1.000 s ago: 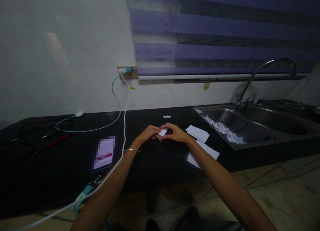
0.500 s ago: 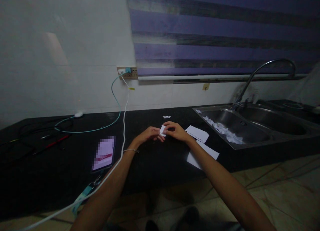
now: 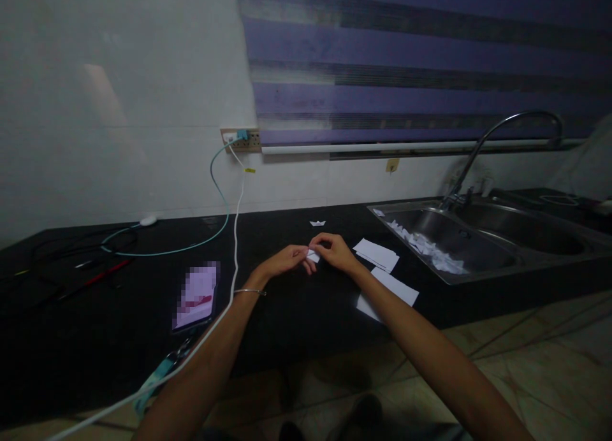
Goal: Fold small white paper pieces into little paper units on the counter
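A small folded piece of white paper (image 3: 313,256) is pinched between both my hands above the dark countertop. My left hand (image 3: 288,260) holds its left side, with the lower fingers loosely curled beneath. On the other side, my right hand (image 3: 335,251) grips the upper right edge between thumb and fingers, hiding part of the fold. Just beyond my hands stands a tiny paper boat (image 3: 317,224). White paper sheets (image 3: 377,255) lie right of my right hand, and a larger sheet (image 3: 389,291) is partly under my right forearm.
A steel sink (image 3: 452,278) with many folded paper pieces (image 3: 433,248) along its left side is at the right, under a curved faucet (image 3: 478,151). A lit phone (image 3: 196,297) lies left of my left forearm. A white cable (image 3: 236,237) crosses over that forearm.
The folded paper has turned between my fingers, from a more upright piece to a flatter, smaller-looking one. My right fingers have shifted slightly left to its top edge.
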